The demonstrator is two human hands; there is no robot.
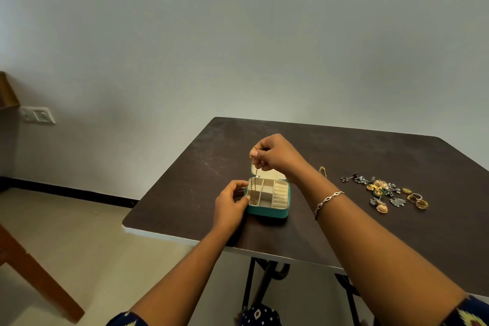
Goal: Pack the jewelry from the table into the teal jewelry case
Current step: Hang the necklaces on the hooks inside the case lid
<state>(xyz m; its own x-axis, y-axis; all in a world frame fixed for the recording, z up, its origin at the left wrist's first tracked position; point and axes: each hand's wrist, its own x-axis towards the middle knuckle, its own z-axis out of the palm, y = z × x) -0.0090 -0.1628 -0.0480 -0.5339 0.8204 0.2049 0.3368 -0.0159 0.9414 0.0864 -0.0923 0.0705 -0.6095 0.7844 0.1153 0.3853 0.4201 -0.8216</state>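
Near the left edge of the dark table (201, 167), toward its front, the teal jewelry case (267, 212) lies open with its lid tipped back. The right hand (275, 156) hovers above it, thumb and fingertips pinched on the top of a thin beaded chain (254, 185), which hangs straight down into the long compartment on the case's left side. The left hand (231, 201) has its fingers curled round the case's left wall, steadying it, with the thumb at the rim; I cannot tell whether it also touches the chain's lower end. A bracelet (329, 200) sits on the right wrist.

The step in hand looks to be lowering the chain into its slot. Next comes feeding it down slowly so it coils without snagging a divider, then letting go. Toward the table's right edge wait a heap of earrings (381, 190), several gold rings (418, 201) and, nearer the case, a second gold chain (322, 171), so most of the packing remains
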